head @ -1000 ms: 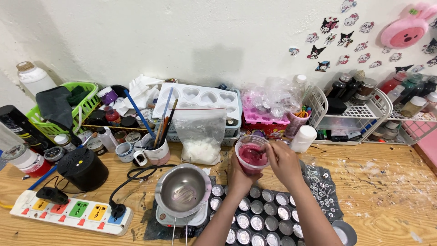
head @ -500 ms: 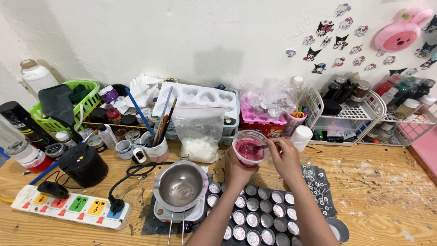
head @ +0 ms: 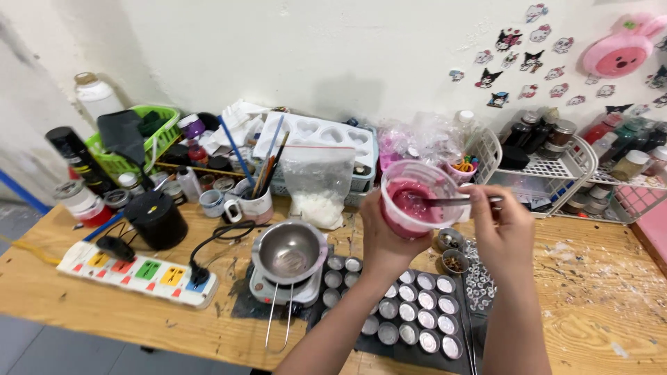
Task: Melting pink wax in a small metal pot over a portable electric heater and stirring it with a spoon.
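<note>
Holding a clear plastic cup [head: 415, 198] up above the wooden table [head: 597, 298], the left hand [head: 386, 236] is wrapping its fingers around the cup's lower half in a closed grip. The cup is tilting slightly toward the camera, and pink liquid is coating its inside. The right hand [head: 501, 229] is pinching a thin metal stirrer [head: 451, 201] between thumb and fingers; the stirrer is reaching sideways over the rim, with its tip sitting down in the pink liquid.

Below the hands, rows of small round metal tins [head: 410, 312] are lying on a dark mat [head: 361, 340], open and silvery inside. Just left of them, a steel melting pot [head: 290, 251] is sitting on a small heater, with its two wire handles pointing toward the near edge of the table. A black cord is running from there to a white power strip [head: 135, 273] with coloured switches, lying further left. A black jar [head: 157, 220] is standing behind the strip.

Behind the pot, a bag of white flakes [head: 319, 186] is leaning against a white mould tray with heart shapes [head: 326, 135], and a mug of brushes [head: 257, 201] is standing beside it. A green basket [head: 142, 139] is sitting at the back left, and a white wire rack of bottles [head: 549, 167] is at the back right, against the wall.
</note>
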